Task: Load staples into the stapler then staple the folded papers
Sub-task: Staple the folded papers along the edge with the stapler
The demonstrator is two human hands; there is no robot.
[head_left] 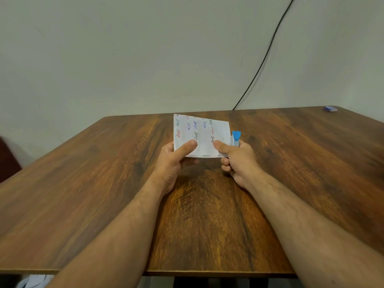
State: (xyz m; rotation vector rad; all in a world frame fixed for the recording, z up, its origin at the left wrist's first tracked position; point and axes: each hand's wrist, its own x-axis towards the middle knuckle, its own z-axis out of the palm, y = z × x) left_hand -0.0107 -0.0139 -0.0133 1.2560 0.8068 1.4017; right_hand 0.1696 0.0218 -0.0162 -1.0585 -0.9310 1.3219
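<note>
The folded papers (202,132), white with coloured handwriting, are held up above the middle of the wooden table (104,183). My left hand (174,161) pinches their lower left corner, thumb on top. My right hand (239,161) grips a small stapler (235,138) with a blue tip and a silver body, and its thumb presses on the papers' lower right corner. The stapler stands upright at the papers' right edge; most of its body is hidden in my fist. I cannot tell whether its jaws are around the paper.
A small blue box (330,109) lies at the table's far right corner. A black cable (268,50) runs down the wall behind the table. A dark chair edge (8,161) shows at the left.
</note>
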